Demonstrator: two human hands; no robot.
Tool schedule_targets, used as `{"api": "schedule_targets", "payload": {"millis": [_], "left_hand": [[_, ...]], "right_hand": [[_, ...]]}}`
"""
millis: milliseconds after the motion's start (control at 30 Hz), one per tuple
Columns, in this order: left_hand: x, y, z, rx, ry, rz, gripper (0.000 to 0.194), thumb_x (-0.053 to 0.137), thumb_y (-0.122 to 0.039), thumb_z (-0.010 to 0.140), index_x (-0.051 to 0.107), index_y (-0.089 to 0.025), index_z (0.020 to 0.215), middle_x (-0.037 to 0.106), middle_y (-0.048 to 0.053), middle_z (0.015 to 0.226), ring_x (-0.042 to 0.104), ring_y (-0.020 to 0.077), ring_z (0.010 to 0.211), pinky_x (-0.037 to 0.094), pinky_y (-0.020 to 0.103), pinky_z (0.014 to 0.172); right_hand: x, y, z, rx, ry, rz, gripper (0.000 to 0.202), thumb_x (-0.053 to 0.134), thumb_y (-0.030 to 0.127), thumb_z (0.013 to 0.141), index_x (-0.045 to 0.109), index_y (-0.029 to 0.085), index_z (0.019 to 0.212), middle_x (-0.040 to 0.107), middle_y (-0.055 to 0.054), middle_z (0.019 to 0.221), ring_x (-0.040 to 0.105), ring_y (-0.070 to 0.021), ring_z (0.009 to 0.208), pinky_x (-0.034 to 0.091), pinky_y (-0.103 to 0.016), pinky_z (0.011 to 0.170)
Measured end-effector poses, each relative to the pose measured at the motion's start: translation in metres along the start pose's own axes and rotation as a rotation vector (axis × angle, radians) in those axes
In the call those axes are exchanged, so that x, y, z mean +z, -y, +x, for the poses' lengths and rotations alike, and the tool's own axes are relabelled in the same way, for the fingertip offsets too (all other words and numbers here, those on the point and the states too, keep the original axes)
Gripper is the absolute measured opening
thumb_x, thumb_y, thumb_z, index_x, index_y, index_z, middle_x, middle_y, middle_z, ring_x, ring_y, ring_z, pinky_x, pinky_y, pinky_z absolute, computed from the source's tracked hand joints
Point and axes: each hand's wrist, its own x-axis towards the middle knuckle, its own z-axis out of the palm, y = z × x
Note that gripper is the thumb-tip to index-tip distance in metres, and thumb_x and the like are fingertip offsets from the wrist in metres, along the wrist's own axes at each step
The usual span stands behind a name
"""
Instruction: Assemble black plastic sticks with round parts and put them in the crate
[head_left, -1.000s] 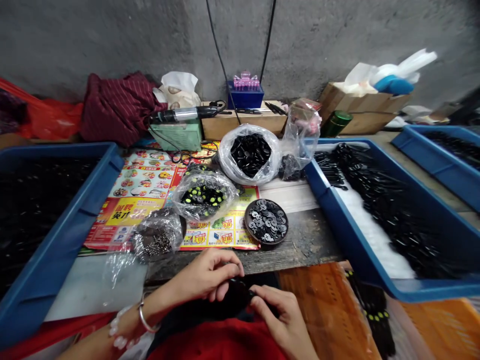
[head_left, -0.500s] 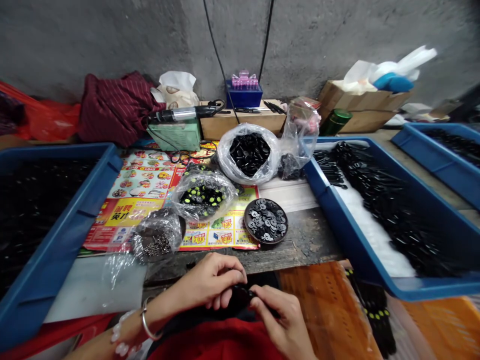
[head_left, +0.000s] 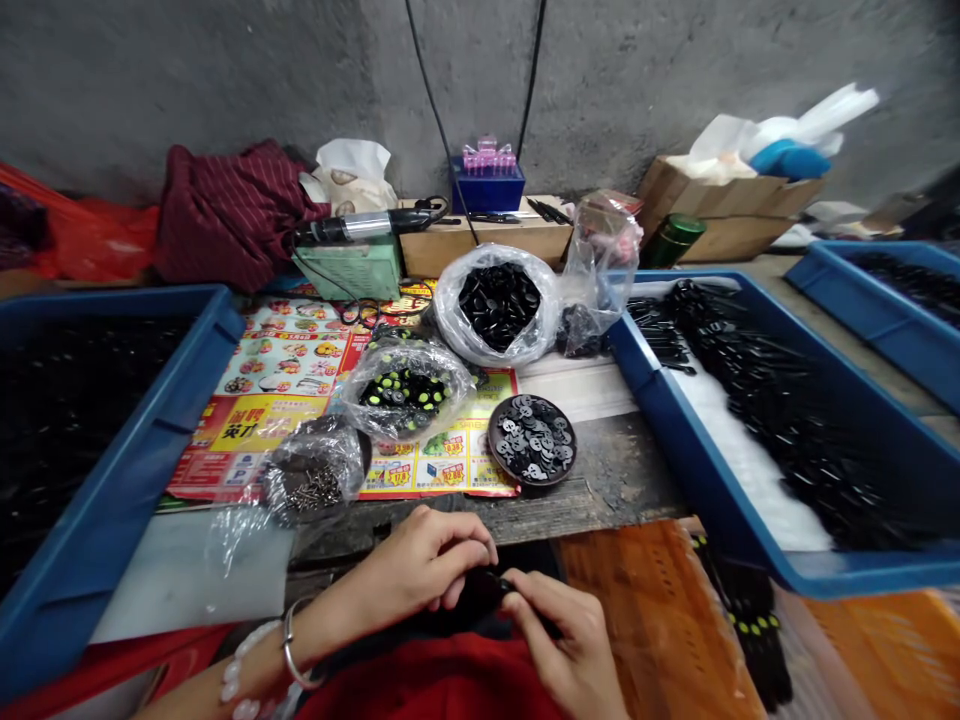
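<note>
Close together at the near edge of the wooden bench, both hands are over the lap. My left hand [head_left: 439, 560], with a bangle and beads at its wrist, has curled fingers around a small black part. My right hand [head_left: 559, 620] pinches the other end of this dark part [head_left: 499, 585]; its shape is lost against the dark cloth. Beyond the hands stand a round dish of grey flat pieces [head_left: 532, 440], a bag of black and yellow-green parts [head_left: 405, 390], a bag of glossy black pieces [head_left: 499, 305] and a bag of small screws [head_left: 315, 485].
Blue trays of black parts stand at the left [head_left: 214, 340] and right [head_left: 675, 430], with another at far right [head_left: 870, 300]. An electric screwdriver [head_left: 360, 228] lies on a green box [head_left: 352, 270]. An orange crate [head_left: 652, 620] is beside my right hand.
Both hands keep almost the same place and grip. The fingers of my left hand have shifted slightly, and the view has moved a little.
</note>
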Motion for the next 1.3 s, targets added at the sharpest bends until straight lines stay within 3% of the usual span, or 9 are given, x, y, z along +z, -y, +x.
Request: {"api": "schedule_targets", "payload": {"millis": [333, 467, 567, 667, 767, 867, 1067, 1300], "left_hand": [[0.003, -0.010, 0.000, 0.062, 0.019, 0.141, 0.027, 0.044, -0.025, 0.092, 0.068, -0.016, 0.085, 0.048, -0.006, 0.046, 0.046, 0.0091, 0.041, 0.036, 0.017, 0.047], [0.010, -0.007, -0.001, 0.139, -0.030, 0.330, 0.025, 0.045, -0.023, 0.092, 0.069, -0.018, 0.087, 0.058, -0.003, 0.055, 0.054, 0.0128, 0.054, 0.042, 0.021, 0.064], [0.011, -0.007, -0.002, 0.160, -0.023, 0.366, 0.025, 0.045, -0.023, 0.093, 0.069, -0.018, 0.090, 0.059, -0.003, 0.055, 0.055, 0.0128, 0.054, 0.042, 0.022, 0.068], [0.006, -0.009, -0.002, 0.144, 0.017, 0.274, 0.029, 0.041, -0.023, 0.095, 0.069, -0.017, 0.092, 0.058, -0.004, 0.052, 0.054, 0.0113, 0.048, 0.043, 0.019, 0.060], [0.001, -0.009, -0.003, 0.238, 0.026, 0.276, 0.019, 0.053, -0.019, 0.089, 0.071, -0.018, 0.095, 0.071, 0.001, 0.074, 0.063, 0.0135, 0.067, 0.044, 0.019, 0.068], [-0.002, -0.003, -0.004, 0.353, 0.044, 0.362, 0.024, 0.063, -0.014, 0.082, 0.070, -0.019, 0.105, 0.072, 0.004, 0.095, 0.064, 0.0177, 0.084, 0.044, 0.022, 0.078], [0.000, 0.006, -0.005, 0.351, 0.042, 0.457, 0.021, 0.060, -0.013, 0.083, 0.070, -0.017, 0.101, 0.071, 0.005, 0.086, 0.064, 0.0176, 0.077, 0.044, 0.022, 0.070], [0.001, 0.012, -0.003, 0.337, 0.038, 0.435, 0.015, 0.066, -0.020, 0.082, 0.075, -0.016, 0.093, 0.073, 0.004, 0.078, 0.064, 0.0171, 0.069, 0.043, 0.021, 0.064]], "right_hand": [[0.002, -0.002, -0.006, -0.002, -0.045, -0.031, 0.020, 0.052, 0.017, 0.091, 0.072, 0.013, 0.092, 0.067, -0.006, 0.062, 0.061, -0.0163, 0.050, 0.047, -0.022, 0.048], [0.005, 0.000, -0.008, -0.054, -0.095, -0.019, 0.020, 0.053, 0.013, 0.089, 0.072, 0.012, 0.093, 0.068, -0.007, 0.063, 0.062, -0.0167, 0.052, 0.048, -0.023, 0.049], [0.005, 0.005, -0.004, 0.022, -0.129, 0.031, 0.021, 0.054, 0.018, 0.089, 0.074, 0.012, 0.088, 0.069, -0.007, 0.062, 0.062, -0.0168, 0.051, 0.047, -0.023, 0.049], [0.001, 0.008, 0.003, 0.182, -0.031, 0.131, 0.028, 0.055, 0.028, 0.090, 0.074, 0.014, 0.074, 0.068, -0.006, 0.060, 0.062, -0.0167, 0.052, 0.046, -0.022, 0.050], [-0.001, 0.009, 0.005, 0.350, 0.058, 0.285, 0.037, 0.055, 0.038, 0.090, 0.073, 0.015, 0.068, 0.067, -0.005, 0.059, 0.059, -0.0151, 0.050, 0.044, -0.021, 0.049], [0.000, 0.008, 0.005, 0.466, 0.066, 0.420, 0.041, 0.057, 0.046, 0.088, 0.073, 0.013, 0.069, 0.066, -0.004, 0.060, 0.054, -0.0128, 0.050, 0.042, -0.021, 0.048], [-0.005, 0.003, 0.010, 0.578, 0.256, 0.672, 0.045, 0.061, 0.056, 0.082, 0.073, 0.012, 0.078, 0.065, -0.003, 0.062, 0.050, -0.0092, 0.047, 0.038, -0.018, 0.047], [-0.009, 0.000, 0.009, 0.608, 0.351, 0.625, 0.053, 0.060, 0.064, 0.078, 0.070, 0.012, 0.068, 0.054, 0.002, 0.049, 0.038, -0.0063, 0.037, 0.031, -0.017, 0.039]]}}
